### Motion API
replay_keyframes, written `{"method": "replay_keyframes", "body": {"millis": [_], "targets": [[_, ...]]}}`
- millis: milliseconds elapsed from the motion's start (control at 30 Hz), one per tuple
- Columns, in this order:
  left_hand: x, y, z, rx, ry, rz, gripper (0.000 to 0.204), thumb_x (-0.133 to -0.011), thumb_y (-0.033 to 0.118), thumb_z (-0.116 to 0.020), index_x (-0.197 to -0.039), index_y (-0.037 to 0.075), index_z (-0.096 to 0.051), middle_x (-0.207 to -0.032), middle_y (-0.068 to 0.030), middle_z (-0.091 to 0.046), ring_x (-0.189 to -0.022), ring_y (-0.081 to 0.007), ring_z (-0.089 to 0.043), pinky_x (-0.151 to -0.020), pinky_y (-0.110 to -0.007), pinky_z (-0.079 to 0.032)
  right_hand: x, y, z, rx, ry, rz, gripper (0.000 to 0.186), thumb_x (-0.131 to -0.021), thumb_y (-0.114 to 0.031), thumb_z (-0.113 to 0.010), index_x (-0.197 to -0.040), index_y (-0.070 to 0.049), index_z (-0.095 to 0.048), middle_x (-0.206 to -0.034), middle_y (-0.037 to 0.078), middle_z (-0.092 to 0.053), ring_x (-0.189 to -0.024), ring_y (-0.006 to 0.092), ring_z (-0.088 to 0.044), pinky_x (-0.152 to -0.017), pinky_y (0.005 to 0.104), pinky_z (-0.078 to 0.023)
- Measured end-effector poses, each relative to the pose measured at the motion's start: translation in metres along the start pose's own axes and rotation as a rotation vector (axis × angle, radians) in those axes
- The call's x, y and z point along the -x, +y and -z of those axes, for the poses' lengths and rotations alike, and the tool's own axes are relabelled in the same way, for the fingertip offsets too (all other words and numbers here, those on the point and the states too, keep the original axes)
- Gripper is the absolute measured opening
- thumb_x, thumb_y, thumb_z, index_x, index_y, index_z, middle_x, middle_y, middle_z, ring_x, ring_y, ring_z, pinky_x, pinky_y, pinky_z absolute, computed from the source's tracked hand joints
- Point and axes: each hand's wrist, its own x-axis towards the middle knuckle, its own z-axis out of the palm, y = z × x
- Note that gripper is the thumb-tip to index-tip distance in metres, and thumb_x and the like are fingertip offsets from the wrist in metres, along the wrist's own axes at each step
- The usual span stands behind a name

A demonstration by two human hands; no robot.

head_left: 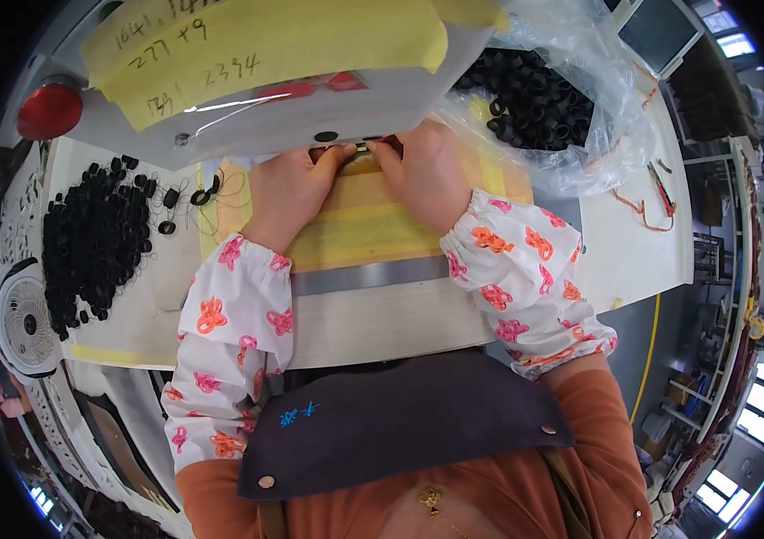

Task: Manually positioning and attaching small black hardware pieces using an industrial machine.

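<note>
My left hand (303,180) and my right hand (418,171) meet at the lower front edge of a pale grey machine (157,142), over a tape-covered yellow work plate (364,225). Both hands have thumb and fingers closed around something small at that edge, mostly hidden by the fingers and the machine. Left of the plate lies a pile of small black loops (94,242) joined by fine threads. To the right, an open clear plastic bag (620,121) holds many black rings (534,99). A yellow label covers the machine's front.
The light worktable (373,332) has a metal strip (368,277) along the plate's near side. A red button (49,110) sits on the machine's left. A small white fan (27,319) stands at the far left. Red-handled snips (665,193) lie at the right. Shelving (705,386) stands beyond.
</note>
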Motion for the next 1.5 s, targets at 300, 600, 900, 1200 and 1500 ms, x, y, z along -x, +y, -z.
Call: {"method": "replay_keyframes", "body": {"millis": [300,600,900,1200,1500], "targets": [[0.0,0.0,0.003,-0.134,-0.028,-0.017,0.022,-0.075,0.033,-0.059,-0.083,0.014,-0.066,-0.068,-0.004,-0.062,-0.062,-0.0225,-0.059,-0.055,-0.032,-0.044,-0.005,0.003,0.003,0.032,-0.111,-0.086,0.01,-0.067,-0.002,-0.061,-0.069,-0.001,-0.051,-0.065,0.016,-0.057,-0.064,0.0343,-0.056,-0.055,0.0405,-0.044],[0.004,-0.006,-0.002,-0.06,-0.028,0.024,0.028,-0.073,0.035,-0.062,-0.079,0.008,-0.066,-0.065,-0.0033,-0.062,-0.056,-0.0169,-0.057,-0.052,-0.028,-0.043,-0.003,0.0,0.004,0.075,-0.112,-0.096,0.011,-0.065,-0.004,-0.062,-0.068,-0.001,-0.052,-0.062,0.016,-0.057,-0.06,0.0342,-0.056,-0.055,0.0396,-0.045],[-0.01,-0.008,-0.001,-0.086,-0.046,0.091,0.031,-0.074,0.04,-0.059,-0.079,0.01,-0.066,-0.063,-0.004,-0.061,-0.057,-0.0191,-0.059,-0.052,-0.029,-0.043,-0.015,0.009,0.003,0.098,-0.063,-0.028,0.015,-0.067,-0.011,-0.064,-0.068,0.003,-0.061,-0.062,0.016,-0.059,-0.055,0.0283,-0.057,-0.053,0.0343,-0.046],[0.003,0.002,-0.001,-0.057,-0.015,0.015,0.031,-0.07,0.033,-0.064,-0.081,0.005,-0.059,-0.062,-0.0097,-0.057,-0.058,-0.0264,-0.056,-0.053,-0.036,-0.042,-0.002,0.006,0.008,-0.002,-0.073,-0.094,0.013,-0.066,-0.003,-0.063,-0.067,0.001,-0.051,-0.06,0.015,-0.057,-0.055,0.0295,-0.057,-0.05,0.0357,-0.045],[0.05,0.006,0.004,-0.001,-0.054,-0.359,0.012,-0.08,0.016,-0.054,-0.088,0.009,-0.061,-0.068,-0.0114,-0.059,-0.06,-0.0297,-0.057,-0.052,-0.036,-0.044,0.009,-0.001,0.007,-0.11,-0.207,-0.114,0.021,-0.07,-0.013,-0.069,-0.075,0.002,-0.055,-0.059,0.008,-0.058,-0.051,0.0128,-0.057,-0.048,0.025,-0.045]]}}
